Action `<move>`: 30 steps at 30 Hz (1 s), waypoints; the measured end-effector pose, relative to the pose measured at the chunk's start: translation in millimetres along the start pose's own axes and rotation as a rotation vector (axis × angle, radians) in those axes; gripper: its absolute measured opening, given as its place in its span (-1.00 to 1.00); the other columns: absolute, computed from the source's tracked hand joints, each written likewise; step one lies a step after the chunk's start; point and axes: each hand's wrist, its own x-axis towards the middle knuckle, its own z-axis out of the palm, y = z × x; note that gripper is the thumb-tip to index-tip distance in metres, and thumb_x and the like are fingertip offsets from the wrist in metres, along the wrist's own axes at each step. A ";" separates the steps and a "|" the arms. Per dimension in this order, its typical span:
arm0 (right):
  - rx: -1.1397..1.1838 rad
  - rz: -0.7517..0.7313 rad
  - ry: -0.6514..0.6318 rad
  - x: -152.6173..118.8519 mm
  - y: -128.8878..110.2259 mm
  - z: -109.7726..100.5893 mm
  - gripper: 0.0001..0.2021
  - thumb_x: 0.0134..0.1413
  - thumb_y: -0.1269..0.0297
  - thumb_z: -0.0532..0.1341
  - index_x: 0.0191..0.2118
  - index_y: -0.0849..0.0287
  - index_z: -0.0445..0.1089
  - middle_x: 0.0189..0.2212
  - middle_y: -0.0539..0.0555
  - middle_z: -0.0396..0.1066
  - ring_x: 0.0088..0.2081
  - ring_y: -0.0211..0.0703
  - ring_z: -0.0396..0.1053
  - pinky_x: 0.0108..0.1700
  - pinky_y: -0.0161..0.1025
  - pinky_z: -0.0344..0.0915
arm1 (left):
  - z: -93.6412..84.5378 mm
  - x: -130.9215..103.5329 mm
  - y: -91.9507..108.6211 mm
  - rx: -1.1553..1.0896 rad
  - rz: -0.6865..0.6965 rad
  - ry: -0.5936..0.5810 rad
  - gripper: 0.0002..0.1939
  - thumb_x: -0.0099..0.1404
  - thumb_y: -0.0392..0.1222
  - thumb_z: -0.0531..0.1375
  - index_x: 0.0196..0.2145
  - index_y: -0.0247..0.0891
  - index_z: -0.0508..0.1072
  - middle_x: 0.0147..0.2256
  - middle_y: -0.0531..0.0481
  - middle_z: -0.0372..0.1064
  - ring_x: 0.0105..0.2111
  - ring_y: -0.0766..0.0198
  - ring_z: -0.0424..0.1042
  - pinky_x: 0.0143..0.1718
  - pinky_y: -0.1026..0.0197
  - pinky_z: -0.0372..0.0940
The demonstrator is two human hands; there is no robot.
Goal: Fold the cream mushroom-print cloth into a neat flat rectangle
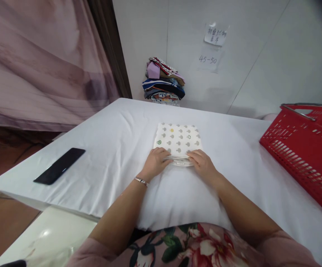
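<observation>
A white cloth (179, 139) printed with small grey tree shapes and a few green and yellow ones lies folded into a layered square on the white-covered table. My left hand (155, 161) grips its near left corner, fingers on top and thumb at the layered edge. At the near right corner my right hand (203, 165) pinches the same edge in a similar way. Between the two hands the stacked layers of the fold show along the near side. A bracelet circles my left wrist.
A black phone-like slab (59, 166) lies on the table (107, 148) at left. On the right stands a red plastic basket (297, 148) with a metal handle. Beyond the far edge rises a pile of folded fabrics (165, 83). A pink curtain (44, 66) hangs at left.
</observation>
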 end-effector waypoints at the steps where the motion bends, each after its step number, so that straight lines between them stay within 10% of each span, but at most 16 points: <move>1: 0.008 0.005 -0.002 -0.4 0.0 -0.2 -0.77 0.24 0.34 0.00 -0.11 0.11 0.37 -0.25 0.11 0.38 -0.20 -0.09 0.31 -0.19 -0.11 0.33 | -0.7 0.1 0.6 -0.006 0.005 0.010 -0.84 0.19 -0.14 0.22 -0.24 -0.17 0.45 -0.29 0.00 0.37 -0.25 0.22 0.32 -0.19 0.11 0.22; 30: 0.031 -0.014 -0.036 -1.6 5.9 1.8 -0.75 0.23 0.34 0.00 -0.10 0.10 0.39 -0.23 0.13 0.39 -0.18 -0.08 0.33 -0.18 -0.11 0.34 | 8.9 3.1 27.2 0.111 0.161 0.001 -0.82 0.31 -0.25 0.05 -0.33 -0.19 0.46 -0.21 -0.05 0.34 -0.14 0.18 0.25 -0.12 0.09 0.16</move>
